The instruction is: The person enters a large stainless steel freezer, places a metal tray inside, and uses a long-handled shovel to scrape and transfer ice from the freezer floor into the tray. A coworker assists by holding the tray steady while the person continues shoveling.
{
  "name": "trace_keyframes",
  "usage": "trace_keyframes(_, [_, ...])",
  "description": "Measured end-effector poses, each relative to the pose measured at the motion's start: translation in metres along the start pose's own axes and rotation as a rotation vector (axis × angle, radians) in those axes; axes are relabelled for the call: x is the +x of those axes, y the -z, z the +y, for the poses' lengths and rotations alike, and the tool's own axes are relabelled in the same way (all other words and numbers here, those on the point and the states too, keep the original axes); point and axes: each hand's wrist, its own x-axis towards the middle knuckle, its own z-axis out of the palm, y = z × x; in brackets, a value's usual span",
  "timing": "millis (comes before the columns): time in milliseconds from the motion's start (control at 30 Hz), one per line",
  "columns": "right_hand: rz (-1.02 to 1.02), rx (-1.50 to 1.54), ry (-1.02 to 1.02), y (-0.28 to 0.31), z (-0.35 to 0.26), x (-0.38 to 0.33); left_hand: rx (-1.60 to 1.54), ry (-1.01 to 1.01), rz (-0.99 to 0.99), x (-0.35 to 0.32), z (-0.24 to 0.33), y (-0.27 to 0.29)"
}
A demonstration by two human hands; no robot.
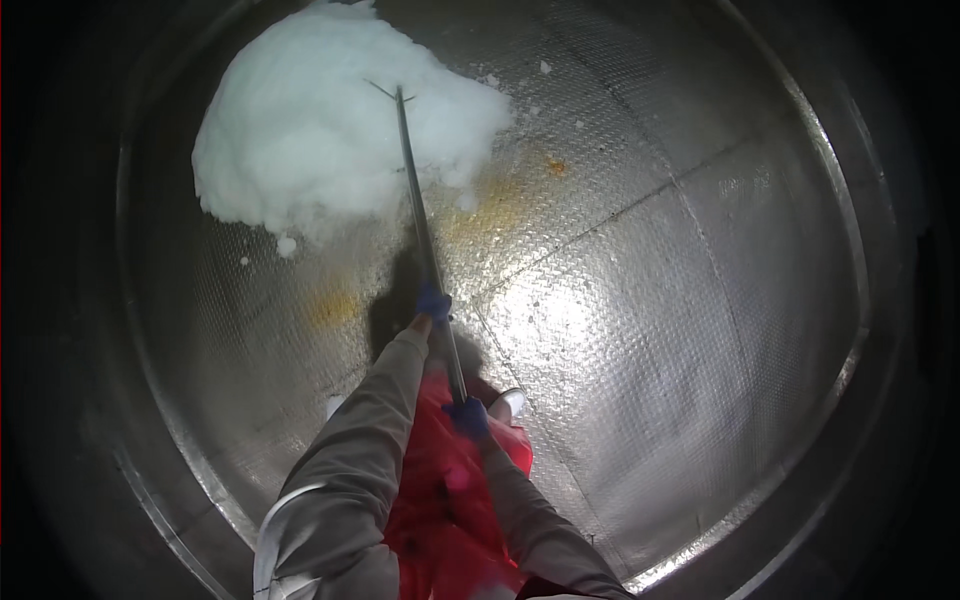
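A long metal pole (418, 200) slants away from me toward a large white, snow-like heap (320, 120). At its far end, thin prongs or edges stick out to the sides against the white; what kind of head it has I cannot tell. My left hand (433, 302), in a blue glove, is closed around the middle of the pole. Closer to my body, my right hand (467, 417), gloved in blue too, is wrapped around the pole's near part.
Small white lumps (287, 246) lie beside the heap on the textured metal floor (620, 360). Yellow-orange stains (335, 307) mark the floor. A curved metal rim (830, 150) bounds the right side. My red apron (450, 500) and a white shoe (510, 402) show below.
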Motion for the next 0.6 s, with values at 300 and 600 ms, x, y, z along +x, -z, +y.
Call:
trace_keyframes(300, [0.172,-0.371,-0.239,-0.005,0.027,0.006,-1.033,0.591,-0.349,0.125,0.056,-0.043])
trace_keyframes(600, [0.018,-0.242,-0.543,-0.031,-0.067,0.012,-1.111,0.69,-0.743,0.169,-0.035,0.003])
